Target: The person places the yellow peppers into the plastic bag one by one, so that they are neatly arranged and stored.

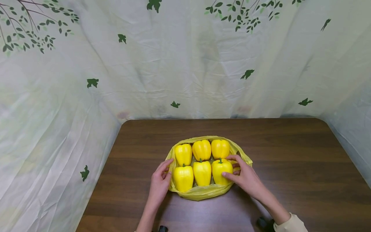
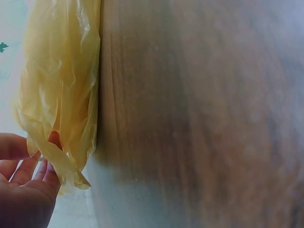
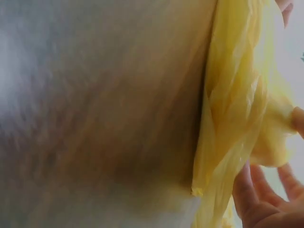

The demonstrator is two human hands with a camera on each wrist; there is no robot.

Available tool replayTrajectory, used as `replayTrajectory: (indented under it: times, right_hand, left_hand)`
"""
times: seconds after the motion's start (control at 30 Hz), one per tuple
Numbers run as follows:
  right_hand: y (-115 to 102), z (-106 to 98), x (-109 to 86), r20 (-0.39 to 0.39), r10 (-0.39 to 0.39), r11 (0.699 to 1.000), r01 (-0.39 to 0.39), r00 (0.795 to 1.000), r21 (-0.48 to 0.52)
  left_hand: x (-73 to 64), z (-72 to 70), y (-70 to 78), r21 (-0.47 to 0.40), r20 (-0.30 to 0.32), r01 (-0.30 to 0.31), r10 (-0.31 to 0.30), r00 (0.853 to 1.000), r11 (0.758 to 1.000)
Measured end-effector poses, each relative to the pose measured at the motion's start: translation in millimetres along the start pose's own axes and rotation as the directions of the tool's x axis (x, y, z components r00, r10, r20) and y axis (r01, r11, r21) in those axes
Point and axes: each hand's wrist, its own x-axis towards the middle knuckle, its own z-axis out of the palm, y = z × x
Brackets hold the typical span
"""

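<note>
A yellow plastic bag (image 1: 200, 195) lies on the table with its mouth spread wide. Inside it, yellow bell peppers (image 1: 202, 173) with green stems sit in two rows of three. At the bag's left rim, my left hand (image 1: 161, 180) holds the edge; the left wrist view shows fingers about the crinkled plastic (image 2: 71, 76). My right hand (image 1: 246, 175) grips the front right pepper (image 1: 221, 177), thumb on its near side and fingers round its right side. In the right wrist view, that hand's fingers (image 3: 247, 190) are beside the bag's wall (image 3: 232, 109).
The brown wooden table (image 1: 290, 167) extends around the bag. A pale curtain (image 1: 185, 64) printed with leaves hangs behind it and along the left side. Dark objects (image 1: 264, 223) show near the wrists at the lower edge.
</note>
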Motion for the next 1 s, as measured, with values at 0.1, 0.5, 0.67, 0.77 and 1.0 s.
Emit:
replayTrajectory:
  times: [0.1,0.5,0.67,0.77,1.0]
  right_hand:
    - [1,2,0.5,-0.036,-0.022,1.0,0.022,0.999,-0.012]
    - [0,0,6.3,-0.075,0.003,0.999,-0.005,0.997,-0.035]
    - [-2,1,10.1,-0.073,0.022,0.998,-0.026,0.997,-0.053]
    - [-3,3,11.6,-0.075,0.013,0.998,-0.018,0.997,-0.062]
    - [-6,9,12.3,-0.067,-0.026,0.997,0.021,0.997,-0.071]
  left_hand:
    - [-0.1,-0.3,-0.3,-0.001,-0.001,0.001,-0.001,1.0,1.0]
    - [0.4,-0.8,-0.2,0.007,0.004,0.015,-0.015,1.0,1.0]
    - [0.6,-1.6,0.2,0.016,0.0,0.025,-0.025,1.0,1.0]
    - [0.7,-1.9,0.9,0.024,-0.007,0.024,-0.023,1.0,0.999]
    - [0.6,-1.7,1.0,0.015,-0.028,0.01,-0.01,1.0,1.0]
